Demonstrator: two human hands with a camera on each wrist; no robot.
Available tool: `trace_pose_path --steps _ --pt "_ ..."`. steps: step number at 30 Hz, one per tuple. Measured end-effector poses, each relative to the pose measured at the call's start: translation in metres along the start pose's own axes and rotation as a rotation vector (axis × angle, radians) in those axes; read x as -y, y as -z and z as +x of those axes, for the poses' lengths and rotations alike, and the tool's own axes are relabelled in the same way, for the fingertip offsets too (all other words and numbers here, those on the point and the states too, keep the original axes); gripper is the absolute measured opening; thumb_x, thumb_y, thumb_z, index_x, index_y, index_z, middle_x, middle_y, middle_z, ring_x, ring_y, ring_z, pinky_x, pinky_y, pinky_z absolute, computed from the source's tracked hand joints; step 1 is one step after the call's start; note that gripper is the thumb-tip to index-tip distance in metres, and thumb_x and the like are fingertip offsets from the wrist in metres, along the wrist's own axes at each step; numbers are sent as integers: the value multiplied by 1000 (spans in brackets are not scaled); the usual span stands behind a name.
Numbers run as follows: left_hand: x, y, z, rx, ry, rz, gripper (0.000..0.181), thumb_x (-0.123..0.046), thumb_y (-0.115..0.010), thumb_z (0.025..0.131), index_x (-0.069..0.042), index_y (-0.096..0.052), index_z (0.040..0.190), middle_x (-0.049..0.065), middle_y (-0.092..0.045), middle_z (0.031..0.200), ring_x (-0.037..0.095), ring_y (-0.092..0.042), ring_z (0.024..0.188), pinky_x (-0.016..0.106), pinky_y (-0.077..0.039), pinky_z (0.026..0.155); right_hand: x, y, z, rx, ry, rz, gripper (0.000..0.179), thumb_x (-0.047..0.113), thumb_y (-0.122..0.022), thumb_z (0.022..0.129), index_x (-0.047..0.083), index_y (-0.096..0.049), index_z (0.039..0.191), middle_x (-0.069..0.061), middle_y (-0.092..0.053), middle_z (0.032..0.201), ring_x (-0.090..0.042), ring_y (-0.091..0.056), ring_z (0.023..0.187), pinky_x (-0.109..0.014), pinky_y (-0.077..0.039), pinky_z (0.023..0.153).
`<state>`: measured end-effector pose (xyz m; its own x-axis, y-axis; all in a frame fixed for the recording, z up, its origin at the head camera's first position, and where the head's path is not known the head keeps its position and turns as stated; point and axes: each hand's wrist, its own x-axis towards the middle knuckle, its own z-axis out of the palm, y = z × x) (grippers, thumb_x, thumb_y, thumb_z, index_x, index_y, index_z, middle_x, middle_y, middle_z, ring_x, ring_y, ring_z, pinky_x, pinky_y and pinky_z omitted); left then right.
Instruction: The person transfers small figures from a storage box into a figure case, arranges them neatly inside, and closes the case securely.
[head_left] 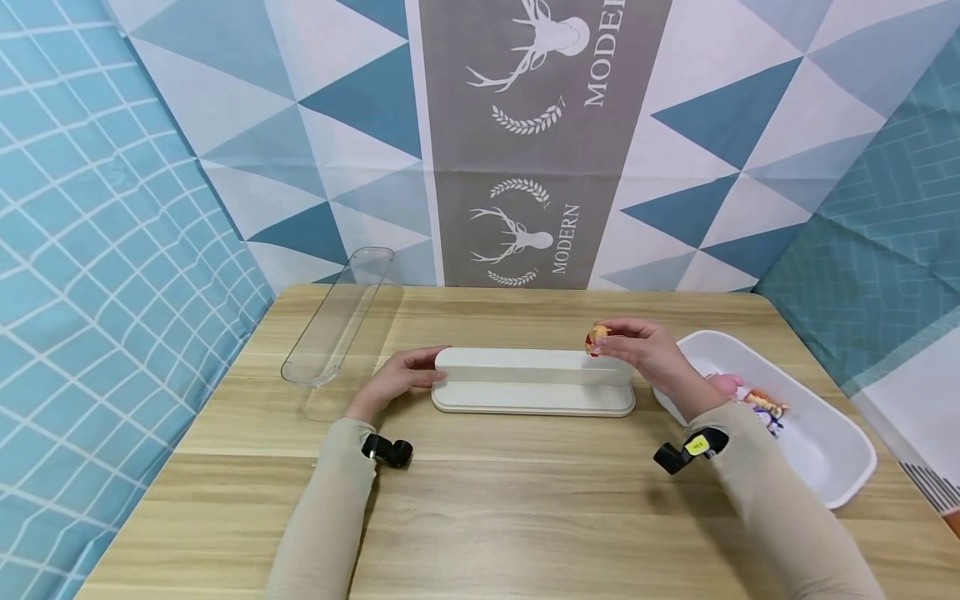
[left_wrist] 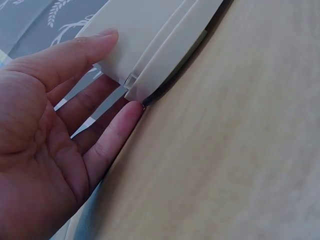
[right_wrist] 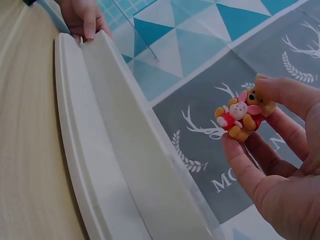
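A long white stepped display stand (head_left: 532, 397) rests on the wooden table. At its left end my left hand (head_left: 399, 379) grips it, the thumb (left_wrist: 95, 47) on the raised step and the other fingers around the end. Above the stand's right end, my right hand (head_left: 651, 354) pinches a small bear figurine (right_wrist: 250, 112) between thumb and fingertips. The figurine is yellow and red, with a pink-eared piglet on its front, and is held apart from the stand. No figurine is seen on the stand.
On the right, a white plastic tub (head_left: 828, 442) contains several small figurines (head_left: 757, 404), partly hidden by my right forearm. A long clear plastic cover (head_left: 330, 333) stands on the table at the back left. Patterned cloth hangs behind the table's back edge.
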<state>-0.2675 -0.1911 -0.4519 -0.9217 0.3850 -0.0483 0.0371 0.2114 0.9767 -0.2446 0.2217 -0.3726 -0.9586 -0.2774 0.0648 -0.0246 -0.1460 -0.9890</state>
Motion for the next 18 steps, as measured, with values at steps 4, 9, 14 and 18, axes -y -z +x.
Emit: trace_pose_path --steps 4,9,14,18 --pt "1 0 0 5 -7 -12 57 -7 -73 90 -4 -53 144 18 -57 137 21 -55 117 26 -51 87 -4 -6 2 20 5 47 35 -14 -59 92 14 -78 96 -3 -70 95 -13 -69 87 -24 -56 79" --pt "3 0 0 -1 -9 -1 57 -6 -73 90 -3 -53 143 18 -58 136 21 -55 117 25 -50 88 -12 -13 4 30 11 60 37 -16 -57 91 15 -78 95 -3 -69 95 -14 -69 86 -25 -56 79" --pt "2 0 0 -6 -12 17 56 -8 -73 90 -2 -54 142 17 -59 135 22 -55 118 24 -49 89 -21 -21 6 33 -8 49 39 -14 -59 91 19 -77 94 -2 -69 97 -14 -69 86 -25 -56 80" --pt "1 0 0 -6 -12 3 56 -7 -73 90 -2 -54 142 18 -59 135 21 -56 117 25 -50 88 -28 -31 7 47 -22 53 37 -14 -60 90 19 -77 96 -2 -69 97 -14 -69 86 -26 -56 80"
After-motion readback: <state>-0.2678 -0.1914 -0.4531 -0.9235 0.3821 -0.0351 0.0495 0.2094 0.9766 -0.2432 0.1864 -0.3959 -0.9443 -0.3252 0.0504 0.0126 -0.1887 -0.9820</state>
